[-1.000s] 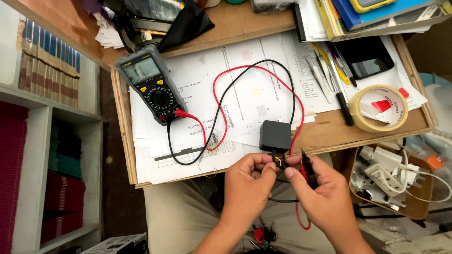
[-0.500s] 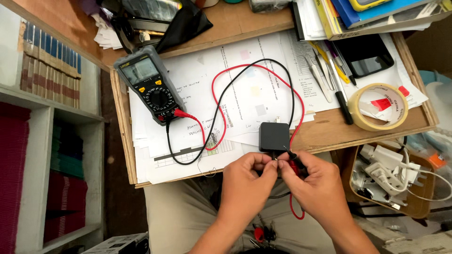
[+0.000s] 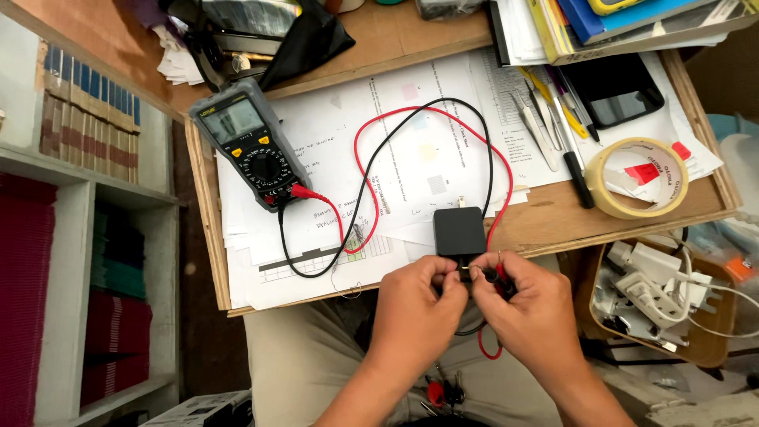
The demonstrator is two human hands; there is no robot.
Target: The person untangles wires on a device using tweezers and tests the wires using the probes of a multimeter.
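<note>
There is only one view, from a camera on the person's head. It looks steeply down and a little forward, quite near to the left hand (image 3: pixel 415 316) and the right hand (image 3: pixel 526 312), which sit low in the middle. Beyond the hands, the wooden desk (image 3: pixel 553 217) fills the upper part.

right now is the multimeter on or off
Cannot tell: the multimeter lies face up on the papers, leads plugged in, but its grey display shows no readable digits.

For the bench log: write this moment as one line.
left hand: holds black adapter | right hand: holds probes at it | multimeter: on papers
</note>
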